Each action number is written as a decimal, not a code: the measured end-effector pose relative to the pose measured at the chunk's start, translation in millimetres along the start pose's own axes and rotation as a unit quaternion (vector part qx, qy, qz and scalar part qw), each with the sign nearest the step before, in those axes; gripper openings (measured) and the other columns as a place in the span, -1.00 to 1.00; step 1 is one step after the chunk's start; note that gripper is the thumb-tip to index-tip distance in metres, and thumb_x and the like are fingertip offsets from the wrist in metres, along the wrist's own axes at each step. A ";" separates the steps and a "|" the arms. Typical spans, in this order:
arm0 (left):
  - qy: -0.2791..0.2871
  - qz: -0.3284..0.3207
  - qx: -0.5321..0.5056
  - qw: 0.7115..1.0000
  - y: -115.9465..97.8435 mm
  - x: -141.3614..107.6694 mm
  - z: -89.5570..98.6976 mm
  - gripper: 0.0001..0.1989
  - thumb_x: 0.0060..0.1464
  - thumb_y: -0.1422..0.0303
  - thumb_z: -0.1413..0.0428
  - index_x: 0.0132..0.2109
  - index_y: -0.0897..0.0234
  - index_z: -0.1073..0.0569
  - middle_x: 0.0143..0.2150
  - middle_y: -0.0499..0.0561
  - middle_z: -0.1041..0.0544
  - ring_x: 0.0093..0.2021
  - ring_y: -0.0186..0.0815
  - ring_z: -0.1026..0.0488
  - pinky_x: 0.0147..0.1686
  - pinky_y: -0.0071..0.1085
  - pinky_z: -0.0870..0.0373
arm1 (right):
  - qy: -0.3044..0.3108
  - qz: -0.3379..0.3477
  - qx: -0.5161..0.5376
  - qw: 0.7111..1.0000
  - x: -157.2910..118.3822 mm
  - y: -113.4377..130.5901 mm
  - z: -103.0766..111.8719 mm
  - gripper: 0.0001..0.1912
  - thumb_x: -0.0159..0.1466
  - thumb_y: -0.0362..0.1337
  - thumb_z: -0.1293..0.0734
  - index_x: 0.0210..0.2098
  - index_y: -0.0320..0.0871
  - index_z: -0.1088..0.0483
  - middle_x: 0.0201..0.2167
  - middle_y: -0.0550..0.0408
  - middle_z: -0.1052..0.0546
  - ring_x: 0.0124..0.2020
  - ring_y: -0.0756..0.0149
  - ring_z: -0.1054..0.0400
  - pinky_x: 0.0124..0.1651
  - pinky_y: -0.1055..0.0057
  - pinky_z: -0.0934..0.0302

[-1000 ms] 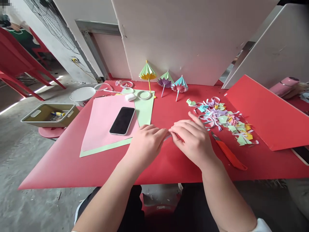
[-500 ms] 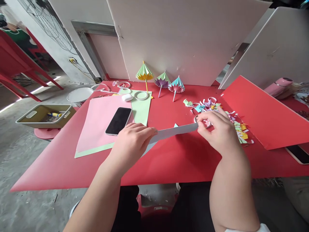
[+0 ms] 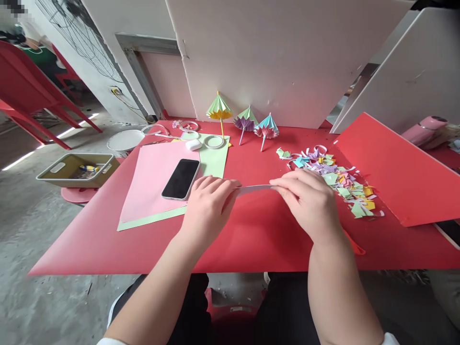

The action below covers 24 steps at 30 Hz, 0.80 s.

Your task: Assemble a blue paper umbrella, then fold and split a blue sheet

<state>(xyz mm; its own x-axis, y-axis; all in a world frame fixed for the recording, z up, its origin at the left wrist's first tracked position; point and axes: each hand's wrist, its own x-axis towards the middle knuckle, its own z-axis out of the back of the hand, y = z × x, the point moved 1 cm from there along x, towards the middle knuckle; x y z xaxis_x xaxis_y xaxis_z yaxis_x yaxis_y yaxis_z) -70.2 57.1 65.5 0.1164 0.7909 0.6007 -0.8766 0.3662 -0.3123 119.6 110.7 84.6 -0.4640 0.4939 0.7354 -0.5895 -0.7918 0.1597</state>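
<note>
Between my two hands a narrow strip of pale paper (image 3: pixel 256 189) is stretched out above the red tabletop (image 3: pixel 251 244). My left hand (image 3: pixel 212 199) pinches its left end, fingers closed. My right hand (image 3: pixel 307 196) grips the right end between thumb and fingers. Behind my hands, three small folded-paper umbrellas lean near the wall: a green and yellow umbrella (image 3: pixel 219 108), a green and purple umbrella (image 3: pixel 245 119) and a blue and red umbrella (image 3: pixel 266 127). Part of the strip is hidden by my fingers.
A phone (image 3: pixel 181 178) lies on pink paper (image 3: pixel 143 182) over green sheets, left of my hands. Tape rolls, one a white ring (image 3: pixel 213 141), sit behind it. Colourful paper scraps (image 3: pixel 350 184) are heaped at right beside a red board (image 3: pixel 398 177). An olive basket (image 3: pixel 77 179) stands off the left edge.
My right hand has moved left, closer to my left hand, and less of the strip shows between them. An orange-red object now shows beside my right wrist.
</note>
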 end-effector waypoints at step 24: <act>-0.049 0.029 -0.012 0.998 12.7 -11.7 -14.3 -0.91 0.12 0.49 0.03 -0.27 0.23 -0.32 -0.35 -0.06 -0.45 -0.21 -0.30 -0.36 0.01 -0.24 -0.19 | -0.059 -0.035 -0.014 0.998 -10.2 -20.1 29.1 -0.80 0.12 -0.45 -0.35 -0.30 -0.05 -0.48 -0.36 0.12 -0.47 -0.33 0.33 -0.38 -0.27 0.38 -0.29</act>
<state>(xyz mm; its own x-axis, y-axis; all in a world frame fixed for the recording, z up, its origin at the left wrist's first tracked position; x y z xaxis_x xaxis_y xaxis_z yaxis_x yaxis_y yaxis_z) -76.0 59.5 43.9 0.0183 0.7598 0.6499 -0.8692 0.3333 -0.3652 155.5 111.2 93.0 -0.3414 0.5007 0.7955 -0.6368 -0.7457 0.1960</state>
